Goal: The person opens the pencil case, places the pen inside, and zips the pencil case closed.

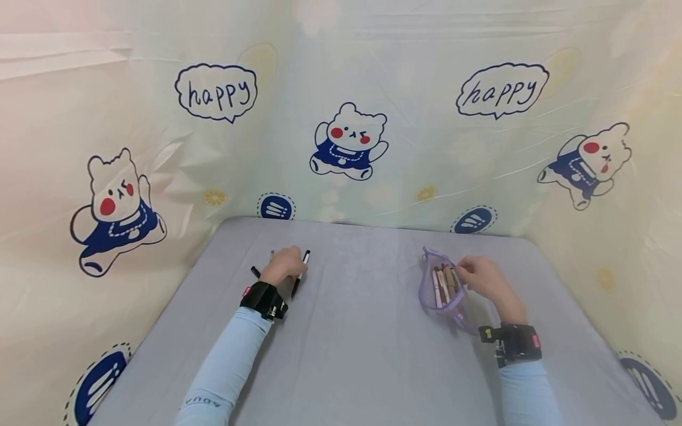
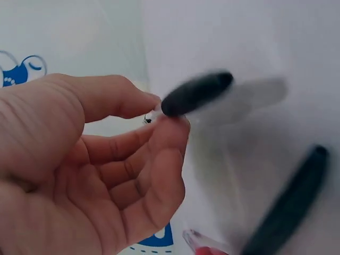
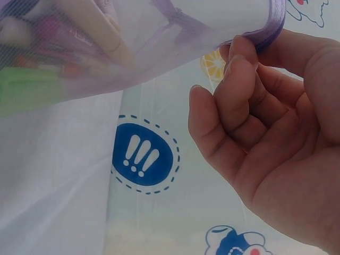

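Observation:
My left hand [image 1: 285, 266] is over the left part of the table. In the left wrist view its thumb and fingertips pinch a pen [image 2: 197, 93] with a dark end pointing right; the rest of that pen is mostly hidden. A second dark pen [image 2: 289, 204] appears below it, blurred, beside a clear and red item [image 2: 204, 245]. On the right, my right hand [image 1: 485, 281] pinches the rim of a purple mesh pencil pouch [image 1: 453, 310] between thumb and fingers. Several pens [image 1: 444, 284] fill the pouch, which gapes at the top; something green [image 3: 32, 87] shows through its mesh.
A grey cloth covers the table [image 1: 357, 331]. Another black pen end [image 1: 256, 272] pokes out left of my left hand. Behind and at both sides hangs a pale curtain [image 1: 405, 148] printed with cartoon bears and the word happy.

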`<state>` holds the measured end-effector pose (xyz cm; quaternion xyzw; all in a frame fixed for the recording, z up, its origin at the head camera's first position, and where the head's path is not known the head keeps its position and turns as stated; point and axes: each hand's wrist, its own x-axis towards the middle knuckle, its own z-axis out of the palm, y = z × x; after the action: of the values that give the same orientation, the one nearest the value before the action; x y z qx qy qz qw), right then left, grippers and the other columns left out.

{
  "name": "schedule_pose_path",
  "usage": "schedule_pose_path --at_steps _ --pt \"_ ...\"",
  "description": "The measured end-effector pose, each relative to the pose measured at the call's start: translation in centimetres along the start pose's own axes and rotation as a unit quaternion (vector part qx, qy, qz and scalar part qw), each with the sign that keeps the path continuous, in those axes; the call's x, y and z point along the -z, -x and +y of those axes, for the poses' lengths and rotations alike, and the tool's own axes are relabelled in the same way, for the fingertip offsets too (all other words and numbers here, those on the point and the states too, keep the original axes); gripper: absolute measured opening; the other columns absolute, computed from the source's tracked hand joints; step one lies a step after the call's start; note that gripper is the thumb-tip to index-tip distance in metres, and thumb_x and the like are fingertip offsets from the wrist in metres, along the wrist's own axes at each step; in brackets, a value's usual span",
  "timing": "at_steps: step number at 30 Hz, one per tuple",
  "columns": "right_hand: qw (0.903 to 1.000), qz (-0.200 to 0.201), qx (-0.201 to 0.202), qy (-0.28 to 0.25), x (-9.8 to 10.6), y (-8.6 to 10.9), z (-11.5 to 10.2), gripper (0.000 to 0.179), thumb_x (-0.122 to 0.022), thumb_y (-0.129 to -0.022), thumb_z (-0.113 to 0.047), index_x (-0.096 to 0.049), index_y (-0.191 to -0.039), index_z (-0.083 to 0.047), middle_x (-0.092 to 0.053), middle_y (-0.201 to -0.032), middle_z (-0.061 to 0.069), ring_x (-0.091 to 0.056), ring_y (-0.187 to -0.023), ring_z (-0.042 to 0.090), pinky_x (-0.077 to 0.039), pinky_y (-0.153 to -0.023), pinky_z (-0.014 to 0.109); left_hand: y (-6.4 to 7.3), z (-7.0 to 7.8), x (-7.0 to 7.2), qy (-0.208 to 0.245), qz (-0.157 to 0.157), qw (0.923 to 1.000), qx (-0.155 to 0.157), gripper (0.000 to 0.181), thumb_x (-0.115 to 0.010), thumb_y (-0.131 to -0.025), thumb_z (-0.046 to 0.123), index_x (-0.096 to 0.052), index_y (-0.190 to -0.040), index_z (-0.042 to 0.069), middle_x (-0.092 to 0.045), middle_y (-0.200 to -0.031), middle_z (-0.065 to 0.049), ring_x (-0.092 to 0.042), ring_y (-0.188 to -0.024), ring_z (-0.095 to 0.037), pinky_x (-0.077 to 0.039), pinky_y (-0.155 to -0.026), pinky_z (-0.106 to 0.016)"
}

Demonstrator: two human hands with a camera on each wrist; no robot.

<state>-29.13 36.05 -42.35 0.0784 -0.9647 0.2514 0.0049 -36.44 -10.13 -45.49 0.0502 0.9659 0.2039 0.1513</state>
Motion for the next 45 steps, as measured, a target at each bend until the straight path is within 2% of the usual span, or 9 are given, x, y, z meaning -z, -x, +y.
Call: schedule_pose_path --at_steps 3,7,10,14,17,24,30,39,45 --pt "1.0000 0.004 0.005 -0.003 0.1 -0.1 0.0 0.024 -0.054 -0.097 -0.016 -0.067 -0.105 0.003 -0.070 -0.092 0.014 -0.064 -0.080 0.022 -0.053 -0.066 0.032 0.0 0.5 0.6 0.044 -0.003 0.9990 -0.011 0.024 -0.058 -0.089 0.012 -0.065 -0.068 0.002 -0.059 -0.058 -0.004 -0.057 -0.052 -0.018 -0.043 -0.049 -0.027" --pt "0.9999 0.007 0.010 0.003 0.2 -0.1 0.0 0.024 -0.054 -0.098 -0.016 -0.067 -0.105 0.002 -0.070 -0.092 0.014 -0.064 -0.080 0.022 -0.053 -0.067 0.033 0.1 0.9 0.9 0.116 -0.016 0.9931 -0.012 0.020 -0.059 -0.092 0.016 -0.068 -0.082 0.000 -0.066 -0.073 -0.009 -0.065 -0.061 -0.020 -0.056 -0.059 -0.033" --pt "1.0000 0.003 0.007 0.006 0.1 0.0 -0.1 0.025 -0.054 -0.098 -0.018 -0.067 -0.106 0.001 -0.071 -0.092 0.012 -0.064 -0.080 0.021 -0.053 -0.069 0.034 0.1 1.1 0.6 0.153 -0.022 0.9878 -0.014 0.020 -0.059 -0.093 0.017 -0.068 -0.091 0.000 -0.068 -0.084 -0.011 -0.068 -0.065 -0.020 -0.058 -0.063 -0.033" --pt "1.0000 0.000 0.002 0.006 -0.2 0.0 0.1 0.025 -0.054 -0.097 -0.019 -0.068 -0.106 0.001 -0.071 -0.092 0.011 -0.064 -0.080 0.020 -0.052 -0.068 0.033 0.0 1.5 0.0 0.186 -0.019 0.9823 -0.011 0.020 -0.058 -0.095 0.017 -0.067 -0.092 0.000 -0.068 -0.088 -0.012 -0.068 -0.063 -0.019 -0.057 -0.060 -0.030" --pt "1.0000 0.001 0.006 0.007 -0.2 0.0 0.2 0.025 -0.054 -0.097 -0.018 -0.067 -0.105 0.001 -0.070 -0.091 0.012 -0.063 -0.079 0.020 -0.052 -0.066 0.032 -0.1 2.2 -0.4 0.223 -0.025 0.9745 -0.016 0.020 -0.058 -0.095 0.018 -0.066 -0.096 0.000 -0.068 -0.090 -0.012 -0.067 -0.065 -0.018 -0.057 -0.061 -0.030" --pt "0.9999 0.009 0.012 0.002 0.0 0.0 0.2 0.024 -0.054 -0.097 -0.017 -0.067 -0.104 0.002 -0.070 -0.090 0.012 -0.063 -0.078 0.020 -0.052 -0.067 0.032 -0.5 4.4 -1.3 0.311 -0.047 0.9487 -0.036 0.027 -0.059 -0.095 0.021 -0.066 -0.109 -0.002 -0.068 -0.095 -0.013 -0.066 -0.066 -0.016 -0.058 -0.064 -0.030" --pt "0.9999 0.007 0.004 0.007 -0.2 0.3 0.4 0.025 -0.055 -0.097 -0.017 -0.067 -0.105 0.002 -0.070 -0.092 0.013 -0.063 -0.079 0.020 -0.052 -0.066 0.031 -0.7 6.6 -2.7 0.349 -0.052 0.9348 -0.042 0.028 -0.058 -0.096 0.021 -0.066 -0.109 -0.002 -0.070 -0.098 -0.013 -0.067 -0.067 -0.016 -0.057 -0.061 -0.027" --pt "0.9999 0.007 0.007 0.010 -0.3 0.3 0.2 0.025 -0.055 -0.097 -0.018 -0.067 -0.106 0.002 -0.071 -0.092 0.013 -0.064 -0.078 0.020 -0.052 -0.065 0.031 -0.9 9.5 -5.2 0.380 -0.081 0.9195 -0.058 0.029 -0.059 -0.095 0.020 -0.066 -0.109 -0.004 -0.070 -0.095 -0.012 -0.069 -0.066 -0.016 -0.057 -0.059 -0.028" --pt "1.0000 0.006 0.007 0.001 -0.2 0.3 -0.3 0.024 -0.054 -0.097 -0.016 -0.067 -0.105 0.003 -0.070 -0.089 0.012 -0.063 -0.078 0.020 -0.052 -0.065 0.031 -0.5 11.3 -6.1 0.383 -0.084 0.9174 -0.066 0.027 -0.061 -0.094 0.021 -0.068 -0.106 -0.002 -0.069 -0.093 -0.012 -0.069 -0.068 -0.018 -0.058 -0.062 -0.030"
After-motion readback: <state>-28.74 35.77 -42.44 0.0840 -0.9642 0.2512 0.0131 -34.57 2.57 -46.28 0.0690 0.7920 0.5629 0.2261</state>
